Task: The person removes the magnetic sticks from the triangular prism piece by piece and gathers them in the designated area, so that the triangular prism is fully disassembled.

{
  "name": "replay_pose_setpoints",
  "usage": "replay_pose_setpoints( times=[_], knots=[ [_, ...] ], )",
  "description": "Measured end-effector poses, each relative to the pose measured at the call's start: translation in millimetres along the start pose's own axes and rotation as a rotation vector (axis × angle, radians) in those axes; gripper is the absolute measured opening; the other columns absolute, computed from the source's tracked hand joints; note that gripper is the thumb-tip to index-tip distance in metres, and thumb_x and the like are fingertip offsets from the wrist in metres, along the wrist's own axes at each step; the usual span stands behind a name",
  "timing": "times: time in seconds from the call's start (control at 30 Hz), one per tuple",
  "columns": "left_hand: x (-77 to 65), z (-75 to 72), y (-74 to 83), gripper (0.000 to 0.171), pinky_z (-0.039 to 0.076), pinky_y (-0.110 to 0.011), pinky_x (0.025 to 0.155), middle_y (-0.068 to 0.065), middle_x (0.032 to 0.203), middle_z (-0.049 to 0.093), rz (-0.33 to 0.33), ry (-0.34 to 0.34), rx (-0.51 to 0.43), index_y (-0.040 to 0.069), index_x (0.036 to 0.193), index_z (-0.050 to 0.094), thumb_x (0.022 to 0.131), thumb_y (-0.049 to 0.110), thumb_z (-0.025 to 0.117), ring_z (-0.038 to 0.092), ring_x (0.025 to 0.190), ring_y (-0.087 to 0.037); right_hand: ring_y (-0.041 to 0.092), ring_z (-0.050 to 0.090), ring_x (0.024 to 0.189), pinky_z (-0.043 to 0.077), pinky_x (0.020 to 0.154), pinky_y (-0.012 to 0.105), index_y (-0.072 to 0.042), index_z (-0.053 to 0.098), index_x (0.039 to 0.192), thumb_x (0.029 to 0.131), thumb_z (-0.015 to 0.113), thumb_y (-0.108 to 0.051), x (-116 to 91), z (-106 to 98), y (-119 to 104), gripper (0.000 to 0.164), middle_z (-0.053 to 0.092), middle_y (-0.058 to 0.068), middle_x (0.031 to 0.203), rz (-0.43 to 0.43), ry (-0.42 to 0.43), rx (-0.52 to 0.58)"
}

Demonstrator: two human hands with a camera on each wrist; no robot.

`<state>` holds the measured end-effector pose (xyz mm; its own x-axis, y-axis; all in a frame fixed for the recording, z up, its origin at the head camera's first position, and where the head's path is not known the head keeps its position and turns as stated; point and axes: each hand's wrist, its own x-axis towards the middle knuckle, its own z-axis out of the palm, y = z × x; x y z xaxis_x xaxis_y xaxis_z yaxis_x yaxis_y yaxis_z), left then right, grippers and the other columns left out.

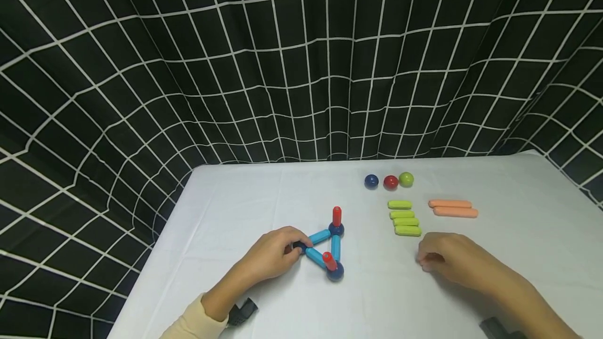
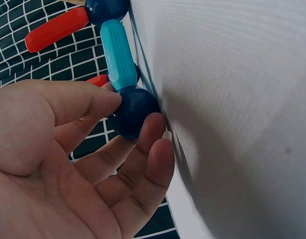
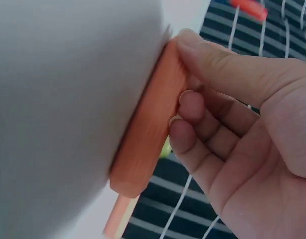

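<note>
A triangle of light blue toy rods (image 1: 335, 247) joined by dark blue balls (image 1: 335, 271) lies on the table, left of its middle. Two red rods (image 1: 336, 215) rise from two of the corner balls. At the left corner, my left hand (image 1: 273, 254) pinches the third dark blue ball (image 2: 137, 112) between thumb and fingers. My right hand (image 1: 457, 263) is low over the table on the right. In the right wrist view, its thumb and fingers hold an orange rod (image 3: 148, 124) at the table surface; the hand hides this rod from the head view.
Several short green rods (image 1: 404, 222) lie in a column beyond my right hand. Two orange rods (image 1: 455, 212) lie side by side to their right. Farther back sit a blue ball (image 1: 371, 181), a red ball (image 1: 390, 182) and a green ball (image 1: 406, 179). Black gridded cloth (image 1: 301, 67) encloses the white table (image 1: 235, 198).
</note>
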<state>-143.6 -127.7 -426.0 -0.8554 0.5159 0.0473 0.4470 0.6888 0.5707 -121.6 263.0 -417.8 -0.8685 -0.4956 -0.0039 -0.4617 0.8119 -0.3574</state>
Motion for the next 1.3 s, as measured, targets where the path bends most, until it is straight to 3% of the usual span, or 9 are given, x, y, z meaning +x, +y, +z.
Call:
replay_pose_setpoints(
  times=[0.13,0.27,0.37,0.5,0.6,0.73,0.83,1.07,1.3],
  knots=[
    [0.2,0.2,0.1,0.024,0.045,-0.025,0.065,0.007,0.113,0.067,-0.001,-0.004,-0.003,0.022,0.104,0.076,0.091,0.004,0.065,0.053,0.074,-0.005,0.003,0.048,0.070,0.052,0.066,0.031,-0.030,0.070,0.078,0.076,0.086,-0.007,-4.6,-4.4,19.1,0.028,0.054,-0.020,0.076,0.076,0.074,-0.091],
    [0.4,0.2,0.6,0.023,0.046,-0.024,0.066,0.008,0.113,0.067,-0.006,-0.003,0.001,0.023,0.104,0.076,0.092,0.005,0.065,0.053,0.075,-0.005,0.009,0.048,0.070,0.050,0.064,0.037,-0.024,0.071,0.079,0.074,0.085,0.000,-6.7,-9.6,41.0,0.028,0.056,-0.013,0.077,0.089,0.138,-0.154],
    [0.2,0.3,0.9,0.023,0.046,-0.024,0.066,0.008,0.113,0.067,-0.011,-0.004,0.001,0.023,0.104,0.076,0.092,0.006,0.065,0.053,0.076,-0.005,0.014,0.052,0.073,0.050,0.068,0.042,-0.012,0.074,0.096,0.078,0.083,-0.004,-5.8,-13.0,54.1,0.021,0.063,-0.005,0.084,0.139,0.145,-0.105],
    [0.5,0.9,0.3,0.023,0.046,-0.025,0.066,0.007,0.113,0.067,-0.011,-0.006,-0.003,0.022,0.104,0.076,0.092,0.005,0.065,0.054,0.076,-0.007,0.022,0.062,0.085,0.053,0.077,0.050,-0.001,0.070,0.119,0.082,0.083,-0.012,-2.0,-16.1,64.4,0.041,0.068,0.013,0.115,0.186,0.150,-0.030],
    [1.1,0.8,-0.2,0.024,0.046,-0.025,0.066,0.007,0.113,0.067,-0.013,-0.006,-0.003,0.022,0.104,0.076,0.092,0.005,0.064,0.054,0.076,-0.007,0.026,0.064,0.089,0.052,0.081,0.054,-0.002,0.072,0.113,0.082,0.083,-0.012,1.4,-18.4,69.1,0.035,0.066,0.018,0.122,0.193,0.153,-0.026],
    [1.4,1.1,-0.6,0.023,0.046,-0.024,0.066,0.008,0.114,0.067,-0.029,-0.013,0.005,0.023,0.104,0.076,0.092,0.007,0.064,0.053,0.075,-0.006,0.029,0.061,0.083,0.051,0.078,0.057,0.000,0.071,0.105,0.081,0.083,-0.013,6.0,-20.7,70.9,0.030,0.069,0.019,0.101,0.256,0.139,-0.036],
    [1.2,1.3,-0.7,0.023,0.046,-0.024,0.065,0.008,0.114,0.067,-0.036,-0.014,0.007,0.023,0.104,0.076,0.093,0.008,0.064,0.053,0.074,-0.006,0.032,0.060,0.084,0.051,0.079,0.058,0.001,0.071,0.105,0.080,0.084,-0.010,9.7,-21.4,70.7,0.030,0.069,0.019,0.099,0.288,0.134,-0.035],
    [0.5,0.9,-0.6,0.024,0.045,-0.025,0.065,0.008,0.113,0.067,-0.015,-0.006,-0.009,0.023,0.104,0.076,0.091,0.005,0.065,0.053,0.074,-0.006,0.035,0.062,0.092,0.049,0.082,0.060,-0.004,0.073,0.098,0.081,0.083,-0.006,14.7,-22.5,73.1,0.020,0.070,0.022,0.105,0.247,0.168,-0.047],
    [1.0,1.3,-1.1,0.023,0.046,-0.024,0.066,0.008,0.115,0.067,-0.027,-0.008,0.008,0.023,0.104,0.076,0.092,0.007,0.064,0.054,0.075,-0.007,0.038,0.061,0.092,0.049,0.083,0.062,0.000,0.071,0.100,0.078,0.084,-0.001,14.4,-22.3,73.2,0.026,0.069,0.024,0.106,0.257,0.185,-0.037]
  ],
)
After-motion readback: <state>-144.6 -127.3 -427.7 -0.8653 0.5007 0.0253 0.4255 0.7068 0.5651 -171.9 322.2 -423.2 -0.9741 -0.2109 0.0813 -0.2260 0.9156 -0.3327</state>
